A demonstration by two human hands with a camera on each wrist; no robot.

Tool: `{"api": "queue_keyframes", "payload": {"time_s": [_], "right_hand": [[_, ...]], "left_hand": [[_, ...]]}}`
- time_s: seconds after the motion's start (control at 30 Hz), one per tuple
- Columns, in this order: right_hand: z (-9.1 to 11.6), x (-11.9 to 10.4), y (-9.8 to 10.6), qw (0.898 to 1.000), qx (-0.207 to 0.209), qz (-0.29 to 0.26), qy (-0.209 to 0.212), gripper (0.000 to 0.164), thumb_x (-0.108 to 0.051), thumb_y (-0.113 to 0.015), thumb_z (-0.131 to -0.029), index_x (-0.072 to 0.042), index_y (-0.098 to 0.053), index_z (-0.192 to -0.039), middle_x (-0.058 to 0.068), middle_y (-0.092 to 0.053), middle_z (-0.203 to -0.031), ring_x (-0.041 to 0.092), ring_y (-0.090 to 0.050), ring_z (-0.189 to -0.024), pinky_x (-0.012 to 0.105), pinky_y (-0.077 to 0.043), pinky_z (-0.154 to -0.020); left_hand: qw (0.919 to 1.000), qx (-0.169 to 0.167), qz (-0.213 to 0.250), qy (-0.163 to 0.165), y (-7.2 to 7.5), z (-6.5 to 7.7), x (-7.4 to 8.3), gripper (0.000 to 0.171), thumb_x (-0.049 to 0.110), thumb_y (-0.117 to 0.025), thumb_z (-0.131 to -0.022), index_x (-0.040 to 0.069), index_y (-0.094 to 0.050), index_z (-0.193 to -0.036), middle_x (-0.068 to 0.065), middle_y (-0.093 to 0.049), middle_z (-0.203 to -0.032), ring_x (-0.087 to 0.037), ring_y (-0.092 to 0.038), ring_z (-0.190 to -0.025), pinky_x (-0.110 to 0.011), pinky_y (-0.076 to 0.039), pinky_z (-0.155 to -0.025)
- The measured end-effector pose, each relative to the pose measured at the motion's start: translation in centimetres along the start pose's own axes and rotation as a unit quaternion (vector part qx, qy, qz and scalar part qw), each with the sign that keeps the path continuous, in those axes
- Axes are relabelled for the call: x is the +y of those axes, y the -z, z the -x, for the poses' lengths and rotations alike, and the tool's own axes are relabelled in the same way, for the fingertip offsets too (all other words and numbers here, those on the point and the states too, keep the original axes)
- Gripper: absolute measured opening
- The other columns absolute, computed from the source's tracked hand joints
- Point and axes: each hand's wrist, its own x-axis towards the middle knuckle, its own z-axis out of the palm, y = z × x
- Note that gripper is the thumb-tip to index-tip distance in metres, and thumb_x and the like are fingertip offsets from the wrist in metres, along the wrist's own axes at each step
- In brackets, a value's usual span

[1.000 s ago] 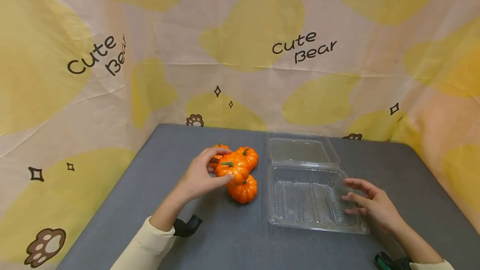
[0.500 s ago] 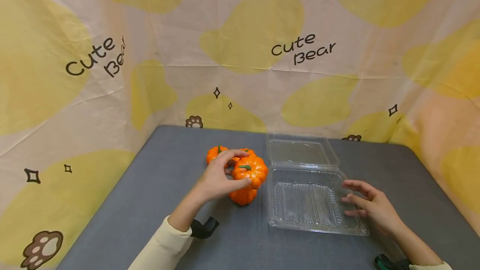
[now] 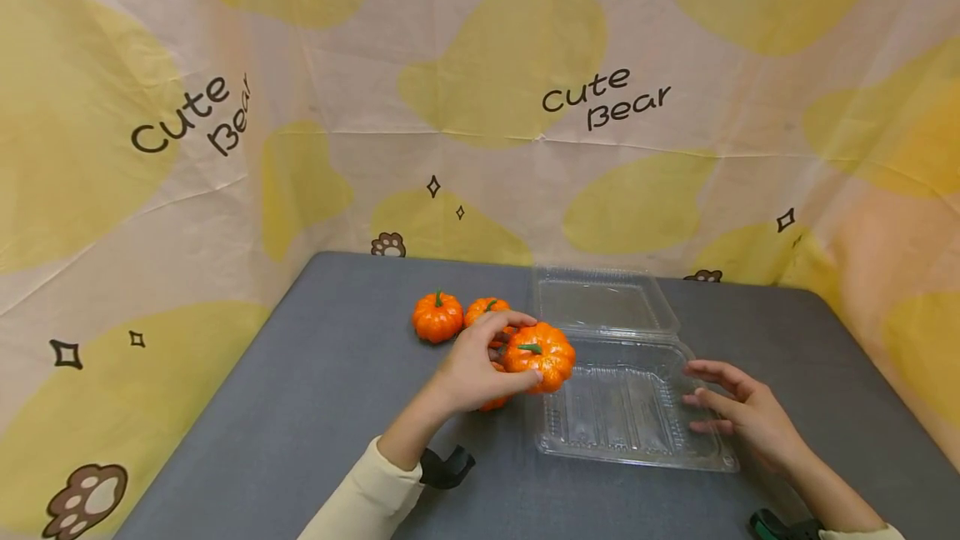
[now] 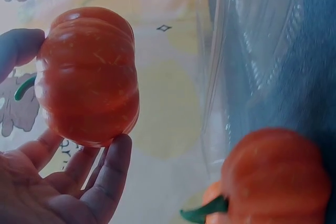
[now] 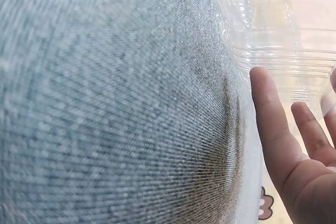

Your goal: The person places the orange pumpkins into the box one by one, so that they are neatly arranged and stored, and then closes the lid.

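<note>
My left hand (image 3: 465, 373) grips a small orange pumpkin (image 3: 551, 361) with a green stem, thumb on one side and fingertips on the other. In the left wrist view the held pumpkin (image 4: 89, 77) is off the table. It overlaps the left edge of a clear plastic clamshell box (image 3: 611, 419) in the head view. My right hand (image 3: 757, 415) is at the box's right side, fingers extended and spread; the right wrist view shows its fingers (image 5: 270, 108) close to the clear wall, contact uncertain. Nothing is held in it.
Left of the box stand one pumpkin (image 3: 437, 317), a second pumpkin (image 3: 483, 307) and a third pumpkin (image 3: 495, 402), the last two partly hidden by my left hand. The box's lid (image 3: 603, 305) lies folded back. A printed curtain (image 3: 480, 65) borders the grey table (image 3: 322, 407).
My left hand has carried the pumpkin rightward from above the other pumpkins to the box's left edge, uncovering the far-left pumpkin. My right hand has stayed in place.
</note>
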Motion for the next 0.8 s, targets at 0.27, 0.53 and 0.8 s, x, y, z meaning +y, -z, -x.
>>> {"api": "queue_keyframes", "payload": {"time_s": [0.27, 0.53, 0.8], "right_hand": [[0.1, -0.2, 0.1, 1.000, -0.011, -0.008, 0.009, 0.039, -0.006, -0.051, -0.098, 0.002, -0.044, -0.136, -0.017, -0.061, -0.120, 0.010, -0.069, -0.098, 0.042, -0.059, -0.069], [0.1, 0.0, 0.1, 1.000, -0.013, -0.001, 0.004, 0.039, -0.006, -0.050, -0.099, 0.001, -0.044, -0.136, -0.018, -0.061, -0.121, 0.009, -0.068, -0.098, 0.042, -0.059, -0.070], [0.0, 0.1, 0.2, 1.000, -0.016, -0.010, 0.008, 0.038, -0.007, -0.051, -0.099, 0.000, -0.044, -0.136, -0.017, -0.061, -0.121, 0.010, -0.068, -0.099, 0.042, -0.059, -0.070]], "left_hand": [[0.9998, -0.016, 0.006, 0.005, -2.0, -0.5, 0.1, 0.053, 0.019, -0.080, -0.073, 0.019, -0.059, -0.122, -0.002, -0.057, -0.118, -0.019, -0.058, -0.099, -0.025, -0.055, -0.076], [0.9995, -0.026, -0.009, 0.013, -3.9, -1.0, 0.1, 0.051, 0.023, -0.080, -0.072, 0.022, -0.061, -0.120, -0.001, -0.055, -0.116, -0.014, -0.058, -0.100, -0.018, -0.052, -0.076], [0.9995, -0.026, -0.014, 0.010, -5.6, -1.7, 0.4, 0.053, 0.025, -0.082, -0.070, 0.023, -0.062, -0.119, -0.001, -0.057, -0.116, -0.011, -0.058, -0.100, -0.017, -0.052, -0.074]]}}
